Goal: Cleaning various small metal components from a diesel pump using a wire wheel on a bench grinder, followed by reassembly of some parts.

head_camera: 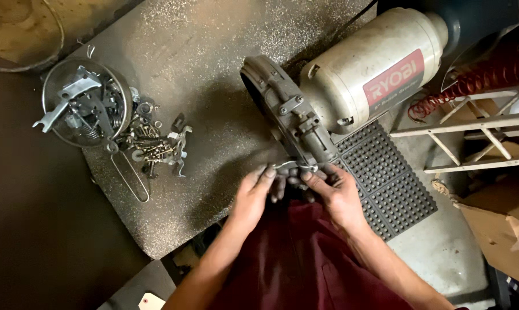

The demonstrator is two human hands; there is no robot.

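A bench grinder lies on its side on the floor: a cream motor body (370,68) with a red label and a grey wheel guard (287,110) facing me. My left hand (252,195) and my right hand (335,192) meet at the guard's near lower edge. Their fingertips pinch a small metal bracket (294,166) fixed there. Whether it is loose from the guard is not clear. My dark red clothing (297,258) fills the space below my hands.
A round metal bowl (81,103) of brackets and springs sits at the left, with loose screws and small parts (156,146) beside it. A black studded rubber mat (386,178) lies under the grinder. A red coiled cord (477,77), white wooden frame (477,129) and cardboard (500,229) crowd the right.
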